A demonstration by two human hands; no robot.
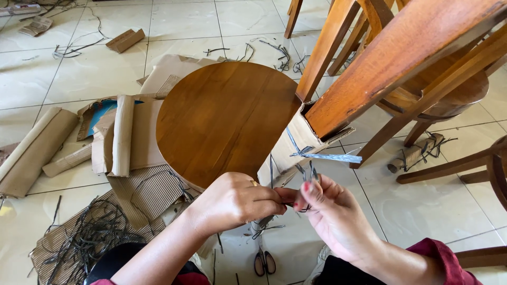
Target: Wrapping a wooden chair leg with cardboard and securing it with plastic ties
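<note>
- Your left hand [235,203] and right hand [330,211] meet low in the centre of the frame, both pinched shut on the same grey plastic strap [309,174], fingertips almost touching.
- The strap's loose ends stick up between your fingers, and one flat length [332,157] runs off to the right, towards the cardboard wrap [288,150] on the chair leg.
- By the look of it you're working the strap loose at its knot or join — that's the step in hand, I'd judge.
- Next move calls for a firm hold with one hand while the other pulls an end free; if it won't give, the scissors [264,262] lie on the floor just below your hands.
- Right above your grip, the round wooden seat [224,119] fills the middle of the frame.
- Upper right, the wooden chair legs [380,63] cross overhead; one is sleeved in that cardboard.
- Left side: rolled and torn cardboard pieces [124,137], and lower left a tangle of cut straps [87,237] on the tiled floor [422,206].
</note>
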